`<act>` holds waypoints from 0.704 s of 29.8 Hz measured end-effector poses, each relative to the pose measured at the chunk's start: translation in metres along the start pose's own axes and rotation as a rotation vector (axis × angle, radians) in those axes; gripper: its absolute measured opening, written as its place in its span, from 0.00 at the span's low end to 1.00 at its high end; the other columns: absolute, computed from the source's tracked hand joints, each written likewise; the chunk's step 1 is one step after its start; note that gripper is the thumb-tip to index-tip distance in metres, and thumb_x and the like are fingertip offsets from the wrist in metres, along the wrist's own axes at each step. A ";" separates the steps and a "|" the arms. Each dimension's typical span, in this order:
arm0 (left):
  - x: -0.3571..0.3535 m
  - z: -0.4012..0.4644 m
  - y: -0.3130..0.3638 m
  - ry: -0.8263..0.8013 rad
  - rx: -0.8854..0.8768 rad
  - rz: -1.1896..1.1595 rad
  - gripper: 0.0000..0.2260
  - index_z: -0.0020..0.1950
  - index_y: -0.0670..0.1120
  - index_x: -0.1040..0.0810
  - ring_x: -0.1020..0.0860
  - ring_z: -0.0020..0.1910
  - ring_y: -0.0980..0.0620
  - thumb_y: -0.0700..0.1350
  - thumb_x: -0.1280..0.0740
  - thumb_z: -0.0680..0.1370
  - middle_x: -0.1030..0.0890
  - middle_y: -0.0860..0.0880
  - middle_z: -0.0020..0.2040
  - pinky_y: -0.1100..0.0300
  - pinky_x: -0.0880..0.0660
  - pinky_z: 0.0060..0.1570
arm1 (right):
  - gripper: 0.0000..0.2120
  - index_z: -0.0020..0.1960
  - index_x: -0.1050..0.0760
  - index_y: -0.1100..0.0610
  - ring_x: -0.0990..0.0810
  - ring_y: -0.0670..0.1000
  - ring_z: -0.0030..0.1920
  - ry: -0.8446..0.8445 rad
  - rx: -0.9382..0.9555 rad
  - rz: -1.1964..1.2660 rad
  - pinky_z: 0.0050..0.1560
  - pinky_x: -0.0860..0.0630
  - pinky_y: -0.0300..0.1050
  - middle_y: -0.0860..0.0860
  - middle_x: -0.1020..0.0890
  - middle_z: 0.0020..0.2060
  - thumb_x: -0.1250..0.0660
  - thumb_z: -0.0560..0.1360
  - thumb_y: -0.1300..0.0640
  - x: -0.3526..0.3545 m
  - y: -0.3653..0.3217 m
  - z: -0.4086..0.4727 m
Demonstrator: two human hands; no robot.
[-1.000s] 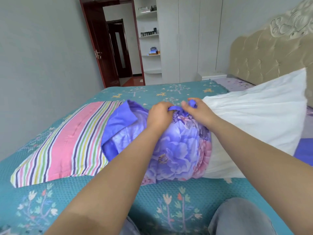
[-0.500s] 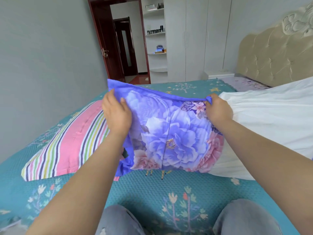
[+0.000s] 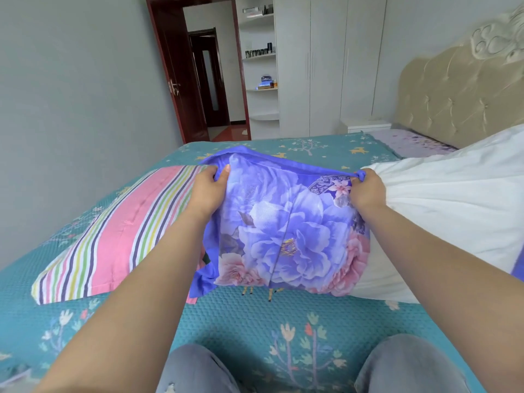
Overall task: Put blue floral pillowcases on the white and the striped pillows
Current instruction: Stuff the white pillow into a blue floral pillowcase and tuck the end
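Centrally in the frame, a person kneeling on a teal patterned bedspread [image 3: 238,321] holds up a blue floral fabric pillowcase [image 3: 286,222] by its upper edge; the left hand [image 3: 208,191] grips the top left corner with fingers curled round the cloth; the right hand [image 3: 367,191] pinches the bunched top right corner; the pillowcase hangs between them, its lower edge near the bedspread; a pink, multicoloured striped pillow [image 3: 113,239] lies flat at the left, partly behind the pillowcase; a plump white pillow [image 3: 448,211] rests at the right, touching the pillowcase; a beige tufted headboard [image 3: 459,95] fills the upper right; a dark red door [image 3: 175,69] stands open at upper centre.
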State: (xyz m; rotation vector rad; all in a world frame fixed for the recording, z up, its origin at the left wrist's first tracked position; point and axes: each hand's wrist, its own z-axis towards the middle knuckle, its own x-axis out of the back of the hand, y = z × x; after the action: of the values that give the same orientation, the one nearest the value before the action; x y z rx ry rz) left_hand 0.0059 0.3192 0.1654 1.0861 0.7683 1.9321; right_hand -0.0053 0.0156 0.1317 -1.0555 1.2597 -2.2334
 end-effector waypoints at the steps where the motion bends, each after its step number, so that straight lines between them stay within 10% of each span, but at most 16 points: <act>1: -0.003 0.000 0.001 0.006 -0.038 0.031 0.19 0.33 0.48 0.43 0.43 0.31 0.51 0.49 0.40 0.81 0.41 0.50 0.31 0.57 0.45 0.30 | 0.08 0.55 0.27 0.60 0.24 0.59 0.55 -0.032 0.012 -0.013 0.51 0.32 0.45 0.59 0.22 0.51 0.41 0.78 0.62 0.001 -0.001 0.001; 11: -0.008 -0.004 0.028 0.400 -0.190 -0.241 0.07 0.47 0.41 0.28 0.30 0.40 0.49 0.40 0.44 0.80 0.25 0.45 0.41 0.54 0.34 0.41 | 0.06 0.45 0.23 0.58 0.18 0.53 0.33 -0.497 -0.181 0.816 0.40 0.19 0.47 0.55 0.18 0.34 0.29 0.72 0.56 0.044 -0.084 0.015; 15: 0.009 0.008 0.035 0.471 -0.169 -0.453 0.11 0.54 0.35 0.27 0.29 0.43 0.54 0.41 0.45 0.81 0.25 0.48 0.44 0.59 0.31 0.46 | 0.17 0.52 0.22 0.57 0.16 0.51 0.41 -0.834 -0.268 0.715 0.38 0.18 0.46 0.53 0.16 0.43 0.31 0.67 0.49 0.064 -0.097 0.017; 21: 0.013 0.009 0.019 0.534 -0.028 -0.527 0.11 0.55 0.39 0.25 0.27 0.45 0.53 0.43 0.44 0.81 0.23 0.47 0.47 0.57 0.28 0.51 | 0.04 0.50 0.26 0.56 0.20 0.53 0.35 -0.169 -0.375 0.743 0.38 0.21 0.47 0.56 0.19 0.47 0.35 0.76 0.58 0.062 -0.062 0.059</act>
State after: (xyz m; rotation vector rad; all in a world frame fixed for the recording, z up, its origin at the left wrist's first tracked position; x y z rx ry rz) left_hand 0.0032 0.3219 0.1897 0.2827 1.1727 1.7594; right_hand 0.0015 -0.0239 0.2293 -0.6968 1.6808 -1.3611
